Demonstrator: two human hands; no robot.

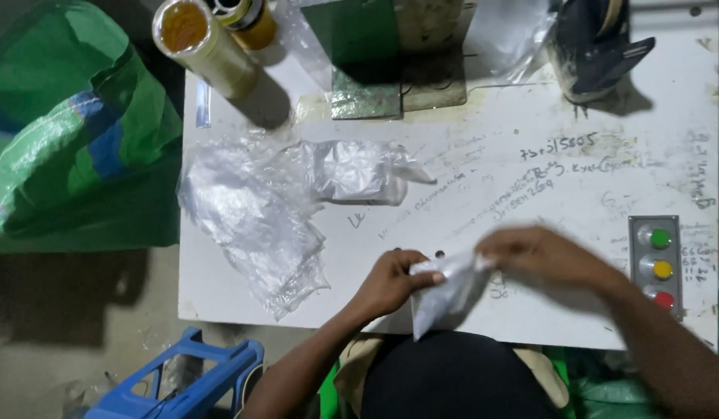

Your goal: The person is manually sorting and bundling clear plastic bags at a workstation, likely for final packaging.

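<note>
Above the white table, both hands' fingers pinch a small, crumpled clear plastic bag; left hand, right hand.

light: dim, bright on white table | shadows: dark floor left | blur: right hand smeared

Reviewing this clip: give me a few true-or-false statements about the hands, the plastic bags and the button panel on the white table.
1. Both hands, left hand and right hand, hold one small clear plastic bag. True.
2. The loose pile of clear plastic bags lies right of the hands. False: it lies to their left.
3. The grey button panel has green, yellow and red buttons. True.
4. The rolls of yellowish tape sit at the white table's near edge. False: at its far left corner.
</note>
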